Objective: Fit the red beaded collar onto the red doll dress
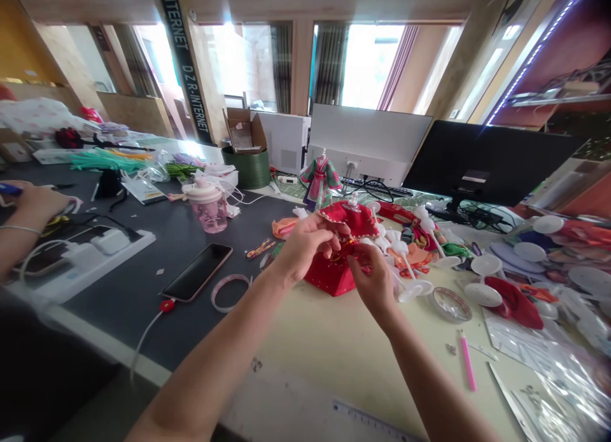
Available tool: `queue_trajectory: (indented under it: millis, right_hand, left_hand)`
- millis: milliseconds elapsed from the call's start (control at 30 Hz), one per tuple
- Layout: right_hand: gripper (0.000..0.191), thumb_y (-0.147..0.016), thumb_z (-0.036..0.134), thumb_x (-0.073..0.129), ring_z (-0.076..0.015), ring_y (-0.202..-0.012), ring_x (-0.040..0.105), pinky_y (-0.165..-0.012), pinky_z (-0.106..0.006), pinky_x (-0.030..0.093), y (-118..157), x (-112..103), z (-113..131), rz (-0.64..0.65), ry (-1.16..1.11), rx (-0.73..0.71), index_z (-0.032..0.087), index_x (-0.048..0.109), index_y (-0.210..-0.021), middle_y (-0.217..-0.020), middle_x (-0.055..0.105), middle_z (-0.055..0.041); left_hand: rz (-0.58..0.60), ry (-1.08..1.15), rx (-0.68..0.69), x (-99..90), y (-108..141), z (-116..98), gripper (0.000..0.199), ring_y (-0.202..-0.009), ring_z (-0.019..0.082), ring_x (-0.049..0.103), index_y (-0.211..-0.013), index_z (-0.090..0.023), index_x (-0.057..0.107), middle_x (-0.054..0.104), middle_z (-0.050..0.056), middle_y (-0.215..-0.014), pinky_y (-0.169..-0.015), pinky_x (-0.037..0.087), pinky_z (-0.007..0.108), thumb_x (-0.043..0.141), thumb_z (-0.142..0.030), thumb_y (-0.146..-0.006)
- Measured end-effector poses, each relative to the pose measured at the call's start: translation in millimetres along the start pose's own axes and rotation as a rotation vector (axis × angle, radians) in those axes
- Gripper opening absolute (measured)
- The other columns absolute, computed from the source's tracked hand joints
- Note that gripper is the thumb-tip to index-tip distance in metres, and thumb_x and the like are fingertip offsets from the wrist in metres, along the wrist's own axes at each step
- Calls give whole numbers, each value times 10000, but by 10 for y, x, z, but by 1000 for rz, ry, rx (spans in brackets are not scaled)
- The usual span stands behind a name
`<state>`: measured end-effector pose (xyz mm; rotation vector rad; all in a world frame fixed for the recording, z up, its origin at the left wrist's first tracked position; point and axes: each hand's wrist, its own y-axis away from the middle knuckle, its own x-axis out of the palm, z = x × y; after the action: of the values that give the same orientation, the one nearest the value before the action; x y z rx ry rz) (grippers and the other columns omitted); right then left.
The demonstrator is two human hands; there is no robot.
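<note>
Vividly red, bead-edged doll dress point(352, 221)

Red doll dress point(330, 278), flared, with pale-dotted edges

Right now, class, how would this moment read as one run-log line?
left hand: fingers curled, at red garment | right hand: fingers bent, at red garment | nearby: phone, pink pen-shaped tool

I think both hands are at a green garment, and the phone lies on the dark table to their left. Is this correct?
Not green: the head view shows the left hand and right hand at a red garment. The phone does lie on the dark table to their left.
</note>
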<state>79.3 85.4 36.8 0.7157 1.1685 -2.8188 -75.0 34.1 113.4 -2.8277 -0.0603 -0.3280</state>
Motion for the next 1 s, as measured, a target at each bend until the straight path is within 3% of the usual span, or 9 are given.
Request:
queue_trajectory:
  millis: [100,200,433,700,1000]
  right_hand:
    - [148,-816,308,561,-166,-679,606,-597,-308,495,-2,39,-38,11,33,-1,204,539,-919,-825,626,-38]
    - [141,-822,312,560,-172,-700,609,-613,-309,483,-21,60,-51,0,52,-2,198,544,-904,-822,628,-42]
    - [145,-810,341,572,-170,-675,592,-595,-297,447,-67,90,-21,-22,101,-12,201,552,-840,-785,628,-32]
    - [105,-816,289,536,-160,-644,550,-599,-295,431,-112,103,-10,-37,110,-70,214,528,-743,-739,602,-19]
    - [109,-807,231,466,-174,-640,538,-583,-298,399,-133,108,-21,-12,125,-85,214,507,-707,-708,591,-29]
  left_hand:
    - [-121,-349,194,-11,-38,58,132,-618,125,541,-873,-162,602,617,18,-735,-557,397,235,561,-158,-747]
    - [-236,-617,373,-65,-76,213,131,-703,162,571,-896,-177,591,629,26,-771,-670,428,264,586,-160,-766]
    - [-176,-1245,637,-174,-82,522,128,-816,199,599,-893,-167,609,648,75,-905,-727,435,290,498,-129,-841]
    - [-113,-1434,706,-206,-134,576,227,-712,178,580,-813,-158,625,637,86,-841,-664,388,294,413,-145,-895]
    - [-76,-1426,731,-220,-148,506,200,-759,195,588,-801,-154,604,641,92,-843,-692,406,299,419,-137,-873]
